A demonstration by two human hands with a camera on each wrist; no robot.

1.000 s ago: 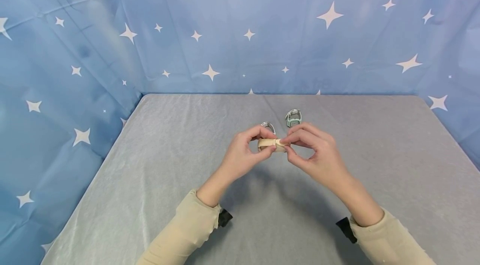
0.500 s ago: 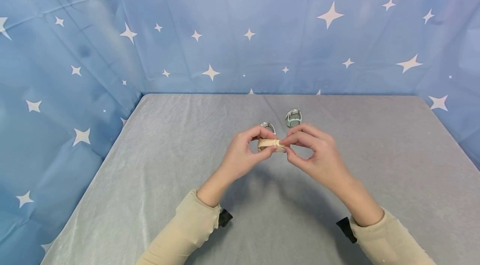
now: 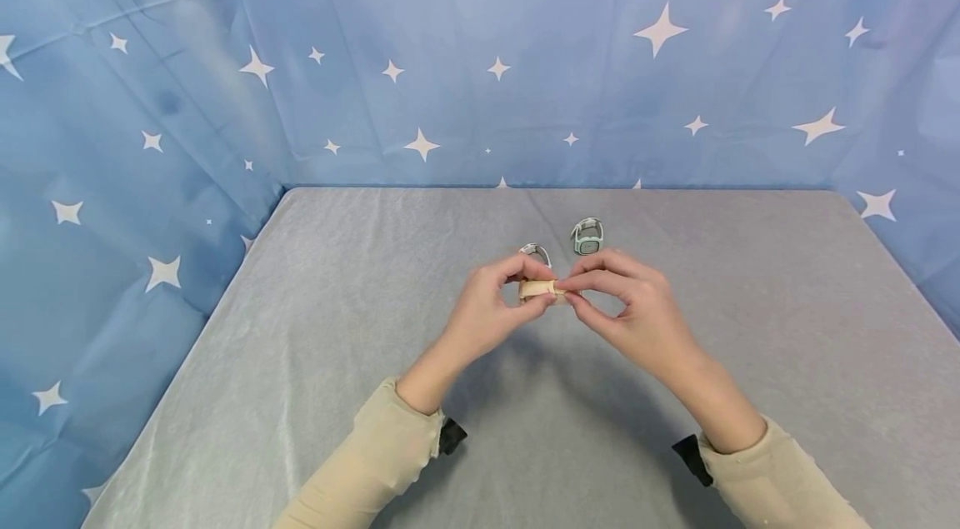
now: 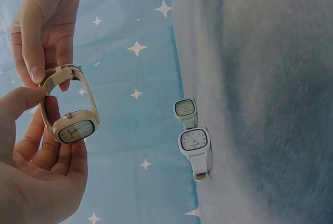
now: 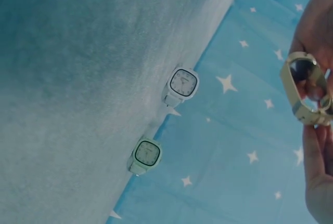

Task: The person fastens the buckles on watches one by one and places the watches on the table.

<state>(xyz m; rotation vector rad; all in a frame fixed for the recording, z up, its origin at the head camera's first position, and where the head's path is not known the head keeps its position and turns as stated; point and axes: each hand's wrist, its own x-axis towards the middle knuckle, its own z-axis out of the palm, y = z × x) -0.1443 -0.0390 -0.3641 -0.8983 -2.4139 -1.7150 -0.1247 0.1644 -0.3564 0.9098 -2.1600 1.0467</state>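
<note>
Both hands hold a cream wristwatch (image 4: pixel 76 130) above the table, its strap closed into a loop with the buckle (image 4: pixel 65 72) on the side opposite the square dial. My left hand (image 3: pixel 491 304) grips the watch by the left part of the strap, thumb toward me. With thumb and fingertips my right hand (image 3: pixel 633 300) pinches the strap near the buckle. In the head view the fingers cover much of the watch, and only a short cream band of strap (image 3: pixel 537 288) shows between them.
Behind the hands a white wristwatch (image 3: pixel 537 252) lies on the grey cloth-covered table (image 3: pixel 360 329), partly hidden by the left fingers. A mint-green wristwatch (image 3: pixel 588 237) sits farther back and right. A blue star-patterned curtain (image 3: pixel 480 112) borders the far and side edges.
The right fingertips have shifted slightly left along the strap at the buckle. The left hand has moved a touch to the right, still holding the watch.
</note>
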